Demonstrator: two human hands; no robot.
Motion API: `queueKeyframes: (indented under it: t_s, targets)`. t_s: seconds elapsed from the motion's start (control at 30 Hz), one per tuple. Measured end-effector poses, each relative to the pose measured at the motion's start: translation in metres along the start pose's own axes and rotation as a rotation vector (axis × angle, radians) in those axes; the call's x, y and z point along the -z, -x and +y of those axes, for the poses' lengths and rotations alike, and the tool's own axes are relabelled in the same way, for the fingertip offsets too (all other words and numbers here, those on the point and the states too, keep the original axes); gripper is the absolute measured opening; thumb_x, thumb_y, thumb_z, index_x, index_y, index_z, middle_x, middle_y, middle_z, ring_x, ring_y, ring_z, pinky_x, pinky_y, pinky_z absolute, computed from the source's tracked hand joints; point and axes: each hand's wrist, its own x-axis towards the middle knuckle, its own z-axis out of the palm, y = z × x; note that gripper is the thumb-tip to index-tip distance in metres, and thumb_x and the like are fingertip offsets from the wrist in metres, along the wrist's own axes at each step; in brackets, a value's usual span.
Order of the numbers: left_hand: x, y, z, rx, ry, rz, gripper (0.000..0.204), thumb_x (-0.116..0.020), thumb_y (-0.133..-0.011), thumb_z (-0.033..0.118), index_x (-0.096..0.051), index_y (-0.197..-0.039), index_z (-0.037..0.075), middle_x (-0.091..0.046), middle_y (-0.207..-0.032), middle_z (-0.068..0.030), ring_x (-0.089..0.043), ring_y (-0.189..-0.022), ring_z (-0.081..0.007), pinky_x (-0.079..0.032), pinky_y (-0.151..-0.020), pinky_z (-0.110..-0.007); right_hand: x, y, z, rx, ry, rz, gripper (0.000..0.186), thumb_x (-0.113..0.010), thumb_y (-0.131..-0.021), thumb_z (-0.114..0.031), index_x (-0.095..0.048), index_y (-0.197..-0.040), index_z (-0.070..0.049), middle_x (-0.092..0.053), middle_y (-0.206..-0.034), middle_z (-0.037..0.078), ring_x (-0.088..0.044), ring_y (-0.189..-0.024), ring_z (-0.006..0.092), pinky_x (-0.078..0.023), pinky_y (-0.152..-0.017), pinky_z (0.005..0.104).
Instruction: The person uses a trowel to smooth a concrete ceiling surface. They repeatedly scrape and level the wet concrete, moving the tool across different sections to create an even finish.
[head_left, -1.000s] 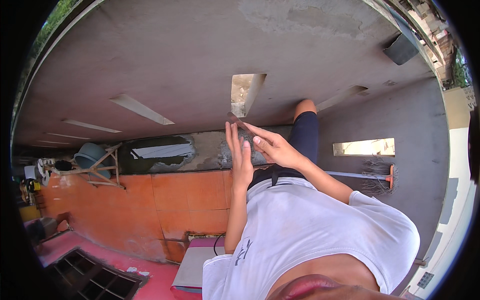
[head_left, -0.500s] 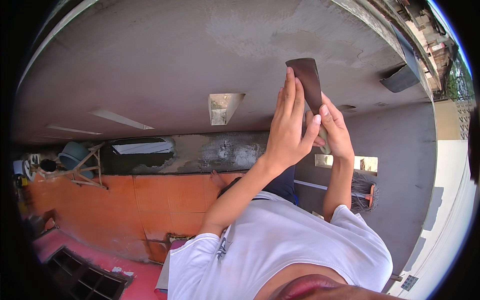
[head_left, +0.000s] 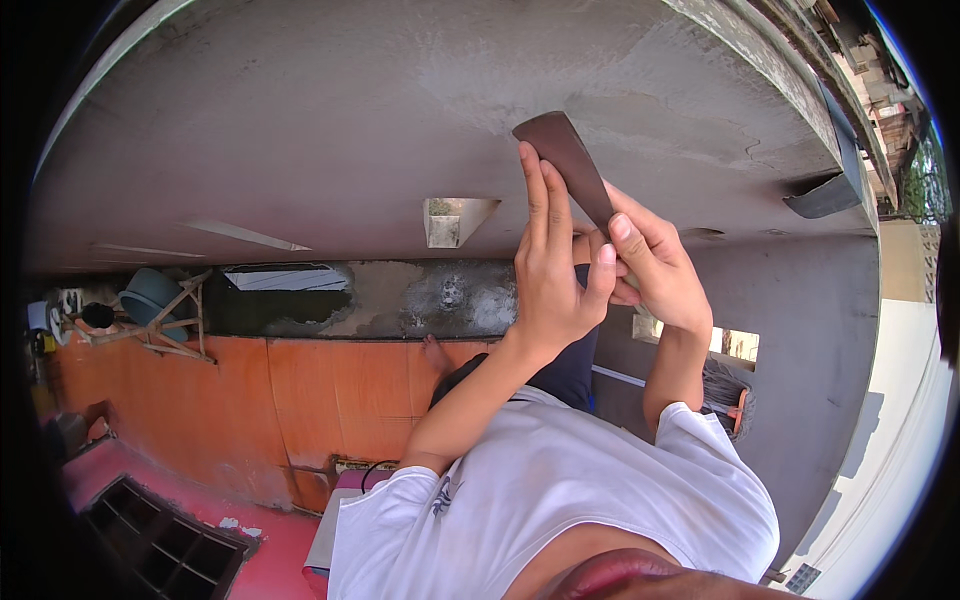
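A putty knife with a wide, flat, dark brown blade is held up in front of the grey wall. My right hand is closed around its handle end, which the fingers mostly hide. Stretched straight, the fingers of my left hand lie along the blade's left edge, and its thumb points up near the right hand's fingers. The blade leans up and to the left. Whether its tip touches the wall, I cannot tell. Uneven, lighter plaster patches mark the wall around and to the right of the tip.
Slot-like openings pierce the wall. A mop is at the right, below my right arm. Left, a grey-green tub sits by a wooden stand on the orange floor. A dark curved sheet hangs at the wall's upper right.
The blade has swung left and leans more steeply that way. Both hands have moved with it, the left slightly left and down. The handle, partly visible before, is now mostly hidden.
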Motion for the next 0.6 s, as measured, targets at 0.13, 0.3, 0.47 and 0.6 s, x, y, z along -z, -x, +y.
queueKeyframes:
  t_s: [0.13,0.3,0.47,0.6]
  targets:
    - [0.006,0.003,0.007,0.064,0.057,-0.031,0.08,-0.054,-0.092,0.028,-0.021,-0.152,-0.013,-0.015,-0.158,-0.0384,-0.063,-0.112,-0.0456,-0.056,-0.085,-0.042,-0.001,0.01,0.003,-0.014,-0.171,0.008,0.05,-0.047,-0.108,-0.031,-0.043,-0.151,-0.006,-0.045,-0.065,-0.005,-0.035,-0.05,0.0023,-0.028,-0.043,0.0209]
    - [0.026,-0.004,-0.01,-0.046,-0.086,0.109,0.076,-0.054,-0.092,0.03,-0.028,-0.151,-0.012,-0.021,-0.156,-0.0372,-0.055,-0.125,-0.0478,-0.055,-0.089,-0.042,-0.033,-0.014,0.007,0.003,-0.096,0.0,0.054,-0.046,-0.108,-0.035,-0.04,-0.151,-0.003,-0.046,-0.063,-0.004,-0.034,-0.048,0.002,-0.027,-0.041,0.02]
    - [0.028,0.0,-0.002,-0.036,-0.099,0.04,0.08,-0.061,-0.085,0.026,-0.033,-0.15,-0.01,-0.03,-0.156,-0.0318,-0.065,-0.111,-0.0404,-0.056,-0.08,-0.038,-0.025,-0.001,0.027,0.04,-0.312,0.013,0.055,-0.044,-0.108,-0.039,-0.04,-0.151,-0.005,-0.046,-0.066,-0.004,-0.035,-0.047,0.0024,-0.03,-0.04,0.0187]
    - [0.037,-0.001,0.003,-0.008,-0.149,-0.038,0.079,-0.063,-0.082,0.023,-0.035,-0.149,-0.008,-0.032,-0.155,-0.0305,-0.061,-0.113,-0.0411,-0.056,-0.081,-0.039,-0.037,-0.003,0.06,0.166,-0.504,0.01,0.057,-0.041,-0.107,-0.043,-0.039,-0.149,-0.004,-0.051,-0.066,-0.002,-0.035,-0.04,0.0028,-0.03,-0.037,0.0188]
